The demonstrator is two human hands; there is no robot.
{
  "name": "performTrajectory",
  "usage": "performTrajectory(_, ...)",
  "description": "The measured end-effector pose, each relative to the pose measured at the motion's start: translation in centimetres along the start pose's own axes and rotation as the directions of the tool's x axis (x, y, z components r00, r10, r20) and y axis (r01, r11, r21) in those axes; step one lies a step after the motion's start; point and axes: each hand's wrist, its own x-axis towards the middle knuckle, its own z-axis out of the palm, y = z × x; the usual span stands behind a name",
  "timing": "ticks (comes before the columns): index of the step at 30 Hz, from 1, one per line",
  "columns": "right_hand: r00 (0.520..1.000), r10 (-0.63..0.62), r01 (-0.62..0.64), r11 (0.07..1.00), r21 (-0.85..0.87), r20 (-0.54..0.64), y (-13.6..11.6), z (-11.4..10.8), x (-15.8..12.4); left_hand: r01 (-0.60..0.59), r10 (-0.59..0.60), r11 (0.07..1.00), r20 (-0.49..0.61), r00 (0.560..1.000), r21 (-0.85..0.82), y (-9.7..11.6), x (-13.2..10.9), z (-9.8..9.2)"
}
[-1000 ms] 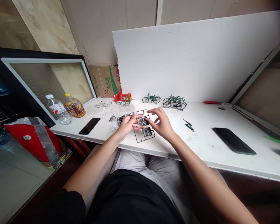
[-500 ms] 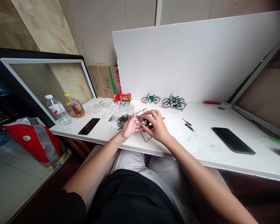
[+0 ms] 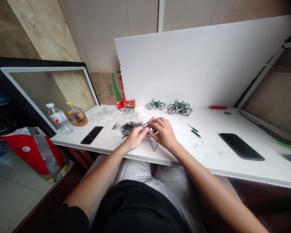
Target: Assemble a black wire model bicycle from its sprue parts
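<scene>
Just above the table's front edge, my left hand (image 3: 136,137) and my right hand (image 3: 165,133) meet at a thin black plastic parts frame (image 3: 155,146), a sprue. My left thumb and fingers pinch its left side. The right fingers are closed on its upper part, and they hide most of the small pieces within it. Behind my left hand lies a heap of black bicycle parts (image 3: 129,127) with spoked wheels. Farther back stand a green model bicycle (image 3: 156,104) and, to its right, a close group of model bicycles (image 3: 179,108).
On the left are a phone (image 3: 92,135), a clear water bottle (image 3: 60,119) and a yellow-capped bottle (image 3: 76,114). A red packet (image 3: 126,104) sits by the carton (image 3: 106,87). At right lie a green piece (image 3: 196,133), a thin dark tool (image 3: 193,128) and a black phone (image 3: 242,146).
My left hand's fingers have closed in on the sprue, and both hands are nearer together. The sprue has shifted slightly right and down in view. The camera has tilted a little.
</scene>
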Motion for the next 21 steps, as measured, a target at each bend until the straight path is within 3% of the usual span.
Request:
performTrajectory(5, 1.000, -0.019, 0.020, 0.998, -0.063, 0.018, 0.6, 0.6, -0.3, -0.099, 0.120, 0.982, -0.125, 0.985, 0.159, -0.5, 0.2, -0.5)
performTrajectory(17, 0.998, -0.063, 0.063, 0.974, -0.216, 0.008, 0.2, 1.7, -1.0, -0.014, 0.030, 0.998, -0.252, 0.967, 0.065, -1.6, 0.7, -0.6)
performTrajectory(21, 0.999, -0.036, 0.043, 0.955, -0.293, 0.028, -0.2, 1.8, -1.0, -0.045, 0.076, 0.990, -0.246, 0.966, 0.132, -2.0, 0.7, -0.6)
